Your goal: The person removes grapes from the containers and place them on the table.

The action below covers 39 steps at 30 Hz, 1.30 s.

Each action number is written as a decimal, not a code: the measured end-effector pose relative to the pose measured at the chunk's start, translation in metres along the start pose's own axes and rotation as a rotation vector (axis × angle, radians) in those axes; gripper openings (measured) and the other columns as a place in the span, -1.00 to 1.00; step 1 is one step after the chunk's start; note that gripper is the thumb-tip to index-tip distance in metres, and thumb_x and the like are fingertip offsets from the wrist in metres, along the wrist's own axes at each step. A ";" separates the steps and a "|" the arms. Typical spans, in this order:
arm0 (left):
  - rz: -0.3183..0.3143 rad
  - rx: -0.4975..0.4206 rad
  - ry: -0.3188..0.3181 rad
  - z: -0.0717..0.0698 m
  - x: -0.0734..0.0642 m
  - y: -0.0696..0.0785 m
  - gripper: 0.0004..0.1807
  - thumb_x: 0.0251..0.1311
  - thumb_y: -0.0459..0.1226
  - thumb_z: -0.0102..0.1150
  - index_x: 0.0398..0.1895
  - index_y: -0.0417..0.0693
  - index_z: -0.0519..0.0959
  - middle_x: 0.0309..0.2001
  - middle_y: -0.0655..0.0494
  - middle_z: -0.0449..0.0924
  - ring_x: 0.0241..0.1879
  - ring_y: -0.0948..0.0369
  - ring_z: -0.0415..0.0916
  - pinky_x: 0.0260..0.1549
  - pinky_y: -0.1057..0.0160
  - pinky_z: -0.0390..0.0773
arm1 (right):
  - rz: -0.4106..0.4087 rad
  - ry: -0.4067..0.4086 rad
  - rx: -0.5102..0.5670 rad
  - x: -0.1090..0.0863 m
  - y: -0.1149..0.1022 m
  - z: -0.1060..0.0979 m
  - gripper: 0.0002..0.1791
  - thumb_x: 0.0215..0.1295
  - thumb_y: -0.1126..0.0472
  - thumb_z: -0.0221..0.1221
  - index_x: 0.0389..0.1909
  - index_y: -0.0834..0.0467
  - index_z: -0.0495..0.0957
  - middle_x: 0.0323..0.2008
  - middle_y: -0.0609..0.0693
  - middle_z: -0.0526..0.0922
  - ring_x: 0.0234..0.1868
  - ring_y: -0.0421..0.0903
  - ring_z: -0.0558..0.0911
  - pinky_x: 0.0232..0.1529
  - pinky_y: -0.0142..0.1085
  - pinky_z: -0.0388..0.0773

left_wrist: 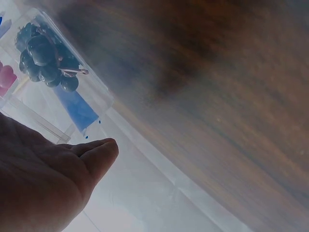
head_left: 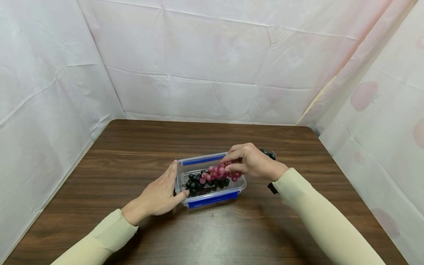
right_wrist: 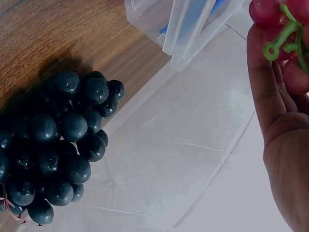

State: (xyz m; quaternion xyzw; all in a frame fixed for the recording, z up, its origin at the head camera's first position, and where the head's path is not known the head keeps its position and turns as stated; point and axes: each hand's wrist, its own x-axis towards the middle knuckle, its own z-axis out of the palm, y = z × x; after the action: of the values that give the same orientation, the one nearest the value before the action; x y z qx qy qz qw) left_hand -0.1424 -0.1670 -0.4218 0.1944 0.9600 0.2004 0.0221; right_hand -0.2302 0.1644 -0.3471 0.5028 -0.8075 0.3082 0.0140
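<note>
My right hand [head_left: 250,161] grips a bunch of pink-red grapes [head_left: 216,170] over a clear plastic box with blue side clips [head_left: 213,200]. In the right wrist view a green stem [right_wrist: 280,41] sticks out of the pink bunch beside the fingers. A bunch of dark grapes [head_left: 193,183] lies inside the box, partly hidden by the pink one; its brown stem shows in the left wrist view. My left hand [head_left: 159,193] rests against the box's left end, fingers straight along the wall and thumb near the front left corner.
Another bunch of dark grapes [right_wrist: 58,145] lies on the brown wooden table [head_left: 149,147] to the right of the box, mostly hidden behind my right hand in the head view. Pale cloth [head_left: 212,55] hangs around the table's back and sides.
</note>
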 end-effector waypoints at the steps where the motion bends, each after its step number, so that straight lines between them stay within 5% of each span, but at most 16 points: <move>1: -0.002 0.001 -0.002 0.000 0.000 0.000 0.16 0.37 0.22 0.08 0.65 -0.24 -0.33 0.64 -0.21 -0.23 0.58 -0.05 -0.03 0.36 -0.10 0.33 | 0.002 0.003 0.000 0.000 0.000 0.000 -0.76 0.29 0.14 0.41 -0.03 -0.04 0.80 -0.18 -0.24 0.69 -0.31 -0.31 0.60 -0.38 -0.39 0.55; 17: -0.003 -0.003 -0.007 0.000 0.000 0.000 0.18 0.37 0.23 0.08 0.65 -0.21 -0.37 0.65 -0.20 -0.24 0.58 -0.04 -0.03 0.34 -0.11 0.36 | 0.076 0.012 0.003 -0.006 -0.001 -0.004 -0.73 0.30 0.13 0.39 0.01 -0.03 0.78 -0.13 -0.22 0.70 -0.28 -0.29 0.62 -0.38 -0.36 0.57; 26: -0.004 0.001 -0.007 -0.002 0.000 -0.001 0.17 0.37 0.23 0.06 0.65 -0.22 -0.36 0.65 -0.18 -0.27 0.58 -0.05 -0.04 0.37 -0.10 0.32 | 0.070 0.044 -0.022 -0.009 0.000 -0.008 -0.73 0.30 0.13 0.40 0.01 -0.03 0.79 -0.19 -0.24 0.70 -0.38 -0.29 0.57 -0.43 -0.37 0.53; 39: -0.006 0.007 -0.003 -0.003 -0.001 -0.001 0.17 0.37 0.22 0.07 0.65 -0.25 -0.34 0.64 -0.23 -0.21 0.58 -0.06 -0.04 0.38 -0.11 0.31 | 0.055 0.089 -0.055 -0.012 0.001 -0.017 -0.74 0.27 0.15 0.42 -0.02 -0.02 0.80 -0.18 -0.22 0.72 -0.26 -0.28 0.61 -0.39 -0.37 0.52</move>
State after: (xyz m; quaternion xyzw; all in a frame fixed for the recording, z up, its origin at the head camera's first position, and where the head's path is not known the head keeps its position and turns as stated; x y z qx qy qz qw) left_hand -0.1422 -0.1693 -0.4192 0.1921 0.9611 0.1969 0.0234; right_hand -0.2303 0.1827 -0.3382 0.4655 -0.8278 0.3083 0.0554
